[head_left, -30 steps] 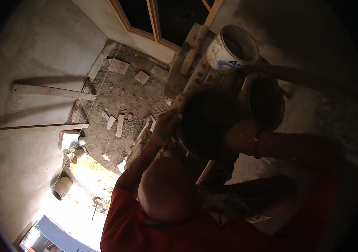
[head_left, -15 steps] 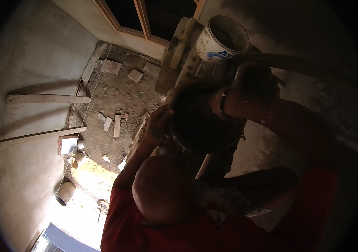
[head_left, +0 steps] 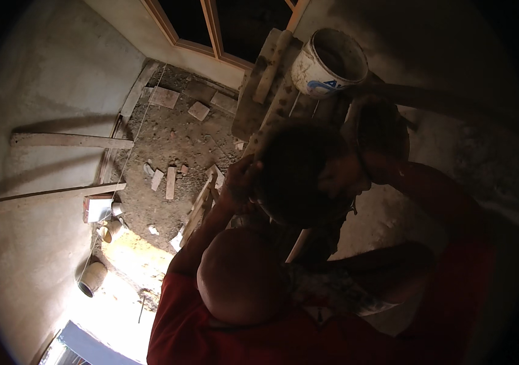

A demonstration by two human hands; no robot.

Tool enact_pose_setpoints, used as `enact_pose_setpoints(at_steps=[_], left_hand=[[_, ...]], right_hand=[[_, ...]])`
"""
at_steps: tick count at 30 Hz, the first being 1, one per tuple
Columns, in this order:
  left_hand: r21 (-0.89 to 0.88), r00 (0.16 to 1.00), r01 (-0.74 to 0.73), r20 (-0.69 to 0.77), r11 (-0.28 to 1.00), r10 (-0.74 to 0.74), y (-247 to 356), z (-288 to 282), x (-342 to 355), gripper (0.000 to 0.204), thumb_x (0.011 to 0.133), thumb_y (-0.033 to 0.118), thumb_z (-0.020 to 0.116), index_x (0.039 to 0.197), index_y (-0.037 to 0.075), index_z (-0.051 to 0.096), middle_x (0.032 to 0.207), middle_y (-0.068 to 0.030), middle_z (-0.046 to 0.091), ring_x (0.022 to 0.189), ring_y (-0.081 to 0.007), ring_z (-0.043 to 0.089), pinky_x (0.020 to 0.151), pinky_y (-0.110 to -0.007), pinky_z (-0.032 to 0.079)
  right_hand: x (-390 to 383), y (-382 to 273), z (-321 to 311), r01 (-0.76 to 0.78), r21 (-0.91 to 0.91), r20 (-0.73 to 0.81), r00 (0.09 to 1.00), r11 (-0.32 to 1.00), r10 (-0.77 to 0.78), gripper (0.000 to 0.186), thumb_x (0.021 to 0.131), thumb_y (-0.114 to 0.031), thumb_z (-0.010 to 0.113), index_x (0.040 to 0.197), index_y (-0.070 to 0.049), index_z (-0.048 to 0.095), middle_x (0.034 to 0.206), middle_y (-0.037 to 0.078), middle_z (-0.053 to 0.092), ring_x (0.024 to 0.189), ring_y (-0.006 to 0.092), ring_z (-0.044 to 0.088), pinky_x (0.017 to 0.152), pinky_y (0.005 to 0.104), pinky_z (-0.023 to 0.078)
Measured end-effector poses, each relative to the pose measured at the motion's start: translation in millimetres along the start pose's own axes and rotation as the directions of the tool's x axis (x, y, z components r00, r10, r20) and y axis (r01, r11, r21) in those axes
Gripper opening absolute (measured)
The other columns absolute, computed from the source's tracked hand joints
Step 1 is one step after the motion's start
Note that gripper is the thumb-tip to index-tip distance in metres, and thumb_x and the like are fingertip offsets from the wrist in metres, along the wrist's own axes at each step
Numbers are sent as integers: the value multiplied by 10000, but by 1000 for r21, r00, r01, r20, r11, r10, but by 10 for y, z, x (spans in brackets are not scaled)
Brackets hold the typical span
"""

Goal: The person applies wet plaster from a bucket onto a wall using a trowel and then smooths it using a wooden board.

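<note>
A dark round basin [head_left: 290,152] sits before me in deep shade; what lies inside is too dark to name. My left hand [head_left: 239,184] grips its left rim, fingers wrapped over the edge. Inside the right part of the basin is my right hand [head_left: 342,174], palm side hidden and fingers lost in shadow; whether it holds anything cannot be made out. Just beyond my right wrist stands another dark round container [head_left: 384,131]. Farther off is a white bucket [head_left: 332,64], smeared with dried grey material. To its left lies a flat board with a long bar on it [head_left: 271,67], like a plastering float.
Wooden planks [head_left: 280,109] of a stand carry the bucket and the board. Broken bricks and tile pieces [head_left: 171,182] lie on the dirt floor at left. Timbers [head_left: 71,140] lean on the left wall, with a stretched string nearby. Small buckets [head_left: 93,278] stand by bright sunlight.
My right hand has moved nearer and rightward inside the basin. My left hand stays on the rim. The whole view has shifted slightly.
</note>
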State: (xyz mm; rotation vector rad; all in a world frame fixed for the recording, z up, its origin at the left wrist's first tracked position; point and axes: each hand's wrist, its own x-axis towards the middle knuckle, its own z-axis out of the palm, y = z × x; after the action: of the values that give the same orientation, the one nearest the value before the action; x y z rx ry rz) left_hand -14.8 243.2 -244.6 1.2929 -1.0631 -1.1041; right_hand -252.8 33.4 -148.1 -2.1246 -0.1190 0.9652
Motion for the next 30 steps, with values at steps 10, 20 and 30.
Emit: enact_pose_setpoints(at_steps=[10, 20, 30], left_hand=[[-222, 941, 330, 7, 917, -337, 590, 13, 127, 335, 894, 267, 554, 1059, -24, 566, 628, -35, 568, 430, -90, 525, 361, -210, 398], [-274, 883, 463, 56, 843, -467, 790, -4, 160, 332, 908, 266, 544, 1083, -14, 563, 659, -39, 587, 449, -92, 546, 365, -212, 435], [-194, 881, 473, 104, 860, -461, 885, 5, 209, 398, 898, 306, 526, 1155, 3, 537, 761, -44, 616, 537, -102, 572, 434, -220, 436]], right_hand=[[-541, -1102, -178, -422, 410, -353, 744, 809, 567, 221, 874, -195, 513, 1047, -61, 549, 739, 83, 592, 585, 195, 608, 489, 288, 484], [-200, -1073, 351, -491, -75, -388, 816, 868, 428, 242, 814, -158, 525, 1030, -51, 548, 729, 116, 614, 627, 278, 621, 569, 384, 499], [-147, -753, 438, -611, -276, -304, 788, 742, 535, 380, 809, -229, 546, 1108, 4, 518, 853, 162, 640, 748, 315, 645, 663, 418, 520]])
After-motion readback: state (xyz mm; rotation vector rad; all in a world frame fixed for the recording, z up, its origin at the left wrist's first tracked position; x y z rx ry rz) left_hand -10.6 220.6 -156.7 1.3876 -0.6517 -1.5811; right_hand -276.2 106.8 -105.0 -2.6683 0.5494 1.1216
